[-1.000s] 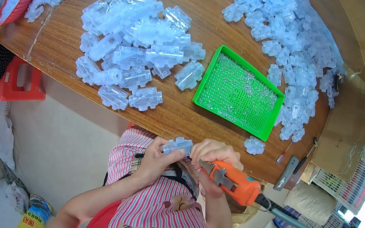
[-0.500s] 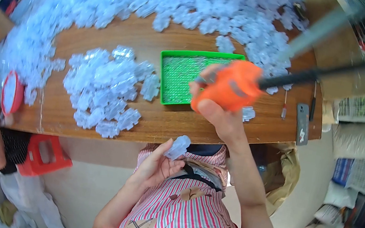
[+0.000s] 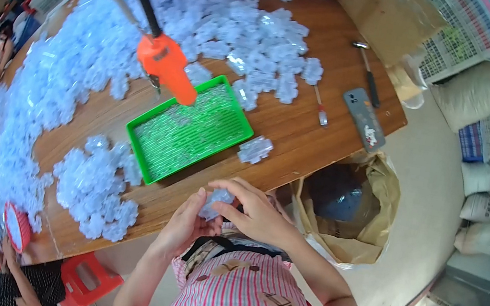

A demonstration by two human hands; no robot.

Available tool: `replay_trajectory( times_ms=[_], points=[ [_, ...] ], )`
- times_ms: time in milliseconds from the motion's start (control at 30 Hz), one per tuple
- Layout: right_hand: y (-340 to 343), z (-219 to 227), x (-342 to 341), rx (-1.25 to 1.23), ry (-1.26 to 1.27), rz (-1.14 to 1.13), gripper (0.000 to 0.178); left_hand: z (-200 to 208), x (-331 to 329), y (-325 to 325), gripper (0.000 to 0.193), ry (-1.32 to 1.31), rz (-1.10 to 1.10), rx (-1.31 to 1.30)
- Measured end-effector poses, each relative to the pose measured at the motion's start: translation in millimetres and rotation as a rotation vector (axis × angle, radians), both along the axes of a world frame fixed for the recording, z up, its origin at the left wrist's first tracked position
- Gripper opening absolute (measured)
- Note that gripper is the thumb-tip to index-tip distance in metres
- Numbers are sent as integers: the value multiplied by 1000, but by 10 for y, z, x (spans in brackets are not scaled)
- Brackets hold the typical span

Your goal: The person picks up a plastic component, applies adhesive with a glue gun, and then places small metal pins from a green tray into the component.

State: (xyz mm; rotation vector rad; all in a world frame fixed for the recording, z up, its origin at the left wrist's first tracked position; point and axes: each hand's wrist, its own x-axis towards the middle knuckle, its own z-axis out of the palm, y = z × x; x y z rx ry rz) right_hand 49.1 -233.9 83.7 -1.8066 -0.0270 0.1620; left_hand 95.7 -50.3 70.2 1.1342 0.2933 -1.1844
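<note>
In front of my apron, my left hand (image 3: 183,226) holds a small clear bluish plastic piece (image 3: 216,204). My right hand (image 3: 261,216) closes over the same piece from the other side, its fingers bent around it and partly hiding it. Beyond my hands lies a green tray (image 3: 139,166) of small silvery parts, too fine to make out. An orange power screwdriver (image 3: 169,67) hangs on a black cord over the tray's far left corner, touched by neither hand. A single clear piece (image 3: 255,149) lies right of the tray.
A small heap of clear pieces (image 3: 97,189) lies left of the tray, a far larger pile (image 3: 61,81) behind. At right are a screwdriver (image 3: 322,115), a phone (image 3: 364,118), a hammer (image 3: 368,76) and a lined bin (image 3: 367,240). A co-worker (image 3: 28,285) sits at left.
My right hand has let go of the orange power screwdriver, which now hangs farther left. That hand has come down to the clear piece in my left hand. The view has turned.
</note>
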Motion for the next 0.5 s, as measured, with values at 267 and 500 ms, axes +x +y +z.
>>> replay_trajectory(
  times_ms=[267,500],
  points=[
    [-826,-149,-504,465,306,-478,32,153,224,-687,52,-651,-432,-47],
    [-901,-53,-623,668,265,-556,30,129,256,-1062,37,-665,-404,-102]
  ],
)
